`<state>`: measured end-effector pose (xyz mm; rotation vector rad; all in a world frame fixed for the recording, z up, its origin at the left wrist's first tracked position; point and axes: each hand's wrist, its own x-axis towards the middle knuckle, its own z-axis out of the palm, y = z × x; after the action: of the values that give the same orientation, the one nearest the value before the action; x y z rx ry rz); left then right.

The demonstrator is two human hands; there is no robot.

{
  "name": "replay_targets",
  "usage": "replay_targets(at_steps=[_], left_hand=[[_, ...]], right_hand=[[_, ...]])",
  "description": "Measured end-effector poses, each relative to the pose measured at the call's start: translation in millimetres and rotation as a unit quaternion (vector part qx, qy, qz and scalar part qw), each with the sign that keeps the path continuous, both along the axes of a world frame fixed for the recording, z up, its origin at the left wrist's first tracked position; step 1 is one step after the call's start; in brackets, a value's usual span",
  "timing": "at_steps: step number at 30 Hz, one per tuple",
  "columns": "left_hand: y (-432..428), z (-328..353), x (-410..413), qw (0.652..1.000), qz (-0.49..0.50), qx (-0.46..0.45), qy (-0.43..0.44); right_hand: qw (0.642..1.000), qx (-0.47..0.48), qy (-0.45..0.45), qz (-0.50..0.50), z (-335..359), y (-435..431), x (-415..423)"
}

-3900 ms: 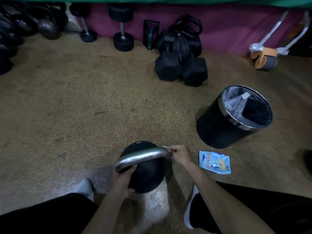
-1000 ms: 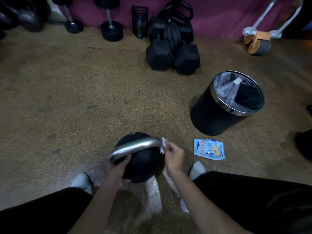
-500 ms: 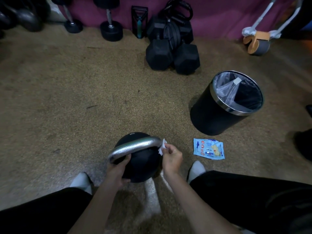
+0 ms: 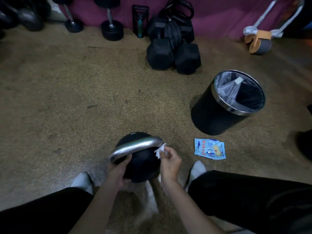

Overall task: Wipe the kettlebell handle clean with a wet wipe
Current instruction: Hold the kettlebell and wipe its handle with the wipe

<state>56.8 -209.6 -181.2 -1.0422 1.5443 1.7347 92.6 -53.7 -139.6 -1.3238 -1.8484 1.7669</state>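
Head view, right hand (image 4: 169,162) pinching wet wipe (image 4: 159,151), grip against handle (image 4: 135,147) end

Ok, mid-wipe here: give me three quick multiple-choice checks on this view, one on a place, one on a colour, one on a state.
1. Where is the wipes pack?
A. against the far wall
B. on the floor, right of the kettlebell and in front of the bin
C. on the person's lap

2. What colour is the kettlebell's handle?
A. silver
B. red
C. yellow

3. What is the right hand doing?
A. lying flat on the floor
B. reaching into the bin
C. pinching the white wipe at the handle's right end

Answers:
1 B: the pack lies flat on the floor between the kettlebell and the bin.
2 A: the handle shines as bare metal above the black ball.
3 C: the fingers curl round the wipe beside the handle's end.
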Motion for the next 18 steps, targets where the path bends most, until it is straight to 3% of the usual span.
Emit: replay_targets(at_steps=[18], left_hand=[[2,3,-1,1.0,0.0,0.0,-0.006]], right_hand=[[0.995,0.09,-0.014,0.049,16,12,-6]])
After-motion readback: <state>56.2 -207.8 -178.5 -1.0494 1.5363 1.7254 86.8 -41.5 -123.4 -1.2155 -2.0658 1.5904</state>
